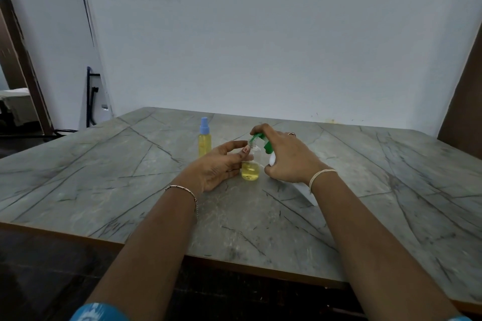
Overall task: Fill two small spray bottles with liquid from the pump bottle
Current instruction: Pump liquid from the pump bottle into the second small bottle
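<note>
The left hand's (219,165) thumb and fingers pinch the uncapped spray bottle (251,168) below its threaded neck; the right hand (287,156) curls round the tilted white pump bottle (307,194), fingers on its green pump head (267,147) above that neck. The clear bottle, a third full of yellow liquid, stands mid-way across the grey marbled desk (104,177), the full blue-capped spray bottle (204,142) behind it toward the far edge, below a white wall (234,47)
</note>
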Action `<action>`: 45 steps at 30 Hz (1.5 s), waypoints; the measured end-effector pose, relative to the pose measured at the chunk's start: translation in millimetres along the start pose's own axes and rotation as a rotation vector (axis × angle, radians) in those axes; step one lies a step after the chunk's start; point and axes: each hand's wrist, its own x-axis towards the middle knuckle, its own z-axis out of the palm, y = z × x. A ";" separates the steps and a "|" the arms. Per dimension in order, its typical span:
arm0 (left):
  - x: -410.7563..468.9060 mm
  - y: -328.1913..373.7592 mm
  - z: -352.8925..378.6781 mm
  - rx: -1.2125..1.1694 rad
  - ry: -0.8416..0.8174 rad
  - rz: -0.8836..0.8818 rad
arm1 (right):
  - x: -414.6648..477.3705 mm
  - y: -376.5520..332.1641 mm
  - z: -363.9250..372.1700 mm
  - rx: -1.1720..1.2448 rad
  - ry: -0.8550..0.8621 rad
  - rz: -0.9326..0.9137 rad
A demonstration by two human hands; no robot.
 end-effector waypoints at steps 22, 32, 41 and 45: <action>0.3 1.8 2.2 -0.025 0.015 -0.001 | -2.6 -0.4 -1.1 0.007 0.017 0.001; 1.3 1.1 0.6 -0.003 0.013 -0.007 | -1.3 -1.4 0.1 -0.011 0.055 -0.022; 0.7 1.9 0.0 0.010 0.008 -0.009 | -2.6 0.1 0.6 -0.027 0.035 0.006; 1.3 1.5 0.1 0.001 0.006 -0.009 | -0.1 0.5 1.2 -0.005 0.046 0.002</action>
